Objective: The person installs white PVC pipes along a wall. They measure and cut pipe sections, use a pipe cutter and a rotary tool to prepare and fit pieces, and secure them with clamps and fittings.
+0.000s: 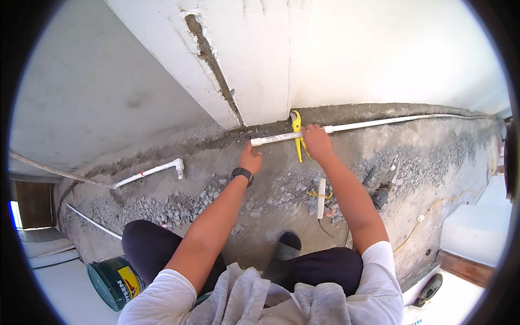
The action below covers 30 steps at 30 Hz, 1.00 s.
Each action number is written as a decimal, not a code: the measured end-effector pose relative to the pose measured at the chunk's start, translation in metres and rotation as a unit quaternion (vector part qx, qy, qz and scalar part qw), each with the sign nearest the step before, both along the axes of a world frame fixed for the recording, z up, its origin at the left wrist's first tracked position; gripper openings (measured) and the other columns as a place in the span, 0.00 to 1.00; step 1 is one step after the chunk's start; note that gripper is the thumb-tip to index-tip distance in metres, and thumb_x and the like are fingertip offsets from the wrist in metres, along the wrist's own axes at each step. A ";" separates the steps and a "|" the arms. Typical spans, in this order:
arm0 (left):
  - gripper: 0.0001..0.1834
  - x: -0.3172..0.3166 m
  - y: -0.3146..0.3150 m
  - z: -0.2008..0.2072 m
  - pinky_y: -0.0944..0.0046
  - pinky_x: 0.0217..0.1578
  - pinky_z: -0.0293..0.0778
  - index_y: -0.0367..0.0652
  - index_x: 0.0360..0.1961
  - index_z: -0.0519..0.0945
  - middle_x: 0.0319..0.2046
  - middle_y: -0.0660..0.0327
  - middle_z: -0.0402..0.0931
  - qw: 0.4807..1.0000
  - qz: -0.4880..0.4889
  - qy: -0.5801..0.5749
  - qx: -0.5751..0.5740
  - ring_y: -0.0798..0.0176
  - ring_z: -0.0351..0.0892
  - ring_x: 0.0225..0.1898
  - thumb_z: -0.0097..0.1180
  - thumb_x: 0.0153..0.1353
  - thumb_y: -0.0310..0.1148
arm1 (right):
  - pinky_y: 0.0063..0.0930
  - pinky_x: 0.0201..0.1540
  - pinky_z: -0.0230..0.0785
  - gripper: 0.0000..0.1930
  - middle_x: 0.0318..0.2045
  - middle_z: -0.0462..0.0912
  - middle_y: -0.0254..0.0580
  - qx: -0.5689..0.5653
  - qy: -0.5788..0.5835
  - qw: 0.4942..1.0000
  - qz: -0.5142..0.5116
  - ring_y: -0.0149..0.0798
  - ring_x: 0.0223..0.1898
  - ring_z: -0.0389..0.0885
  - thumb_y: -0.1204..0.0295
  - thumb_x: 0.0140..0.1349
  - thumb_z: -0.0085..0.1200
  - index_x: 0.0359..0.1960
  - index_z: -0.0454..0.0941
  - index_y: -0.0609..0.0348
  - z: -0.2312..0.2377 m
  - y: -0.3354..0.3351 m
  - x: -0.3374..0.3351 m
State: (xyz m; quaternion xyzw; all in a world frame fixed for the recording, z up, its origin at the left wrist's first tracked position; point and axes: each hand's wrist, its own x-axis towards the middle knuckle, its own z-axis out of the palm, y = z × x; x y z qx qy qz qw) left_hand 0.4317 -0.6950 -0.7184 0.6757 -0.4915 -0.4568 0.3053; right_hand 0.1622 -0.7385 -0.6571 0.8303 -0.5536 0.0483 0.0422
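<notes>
A long white plastic pipe (379,123) runs along the foot of the wall, with a collar-like joint just right of my right hand (317,141). That hand is closed round the pipe, its fingers partly hidden. At the pipe's left end, by a short white fitting (257,142), my left hand (250,158) has its fingers curled against the end. A yellow pipe cutter (297,123) lies crosswise beneath the pipe, beside my right hand, its handles pointing toward me. A dark watch (243,175) is on my left wrist.
A white pipe with an elbow (179,166) lies left, joined to a grey conduit. Rubble (206,197) covers the ground. A wooden piece with a cord (321,197) and a dark tool (380,196) lie right. A green bucket (105,281) stands lower left. The wall has a chiselled groove (208,57).
</notes>
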 end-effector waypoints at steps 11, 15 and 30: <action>0.38 0.003 0.001 -0.019 0.57 0.65 0.64 0.34 0.72 0.55 0.66 0.39 0.63 0.994 -0.033 -0.092 0.045 0.45 0.66 0.67 0.49 0.59 0.26 | 0.36 0.38 0.79 0.05 0.32 0.83 0.41 0.087 0.055 0.992 0.073 0.42 0.42 0.83 0.74 0.53 0.57 0.28 0.86 0.55 -0.011 -0.034 0.034; 0.40 0.002 0.002 -0.015 0.56 0.64 0.65 0.35 0.72 0.56 0.64 0.38 0.66 0.996 -0.008 -0.084 -0.013 0.44 0.67 0.66 0.48 0.55 0.25 | 0.37 0.38 0.79 0.05 0.31 0.85 0.41 0.114 0.076 0.985 0.100 0.44 0.39 0.85 0.74 0.53 0.57 0.29 0.86 0.55 -0.008 -0.043 0.034; 0.41 -0.004 0.001 0.001 0.56 0.62 0.67 0.36 0.71 0.59 0.62 0.39 0.69 0.997 0.007 -0.082 0.002 0.44 0.69 0.64 0.50 0.52 0.26 | 0.38 0.42 0.78 0.04 0.31 0.83 0.42 0.118 0.059 0.984 0.116 0.44 0.40 0.83 0.74 0.50 0.58 0.26 0.84 0.57 -0.011 -0.045 0.030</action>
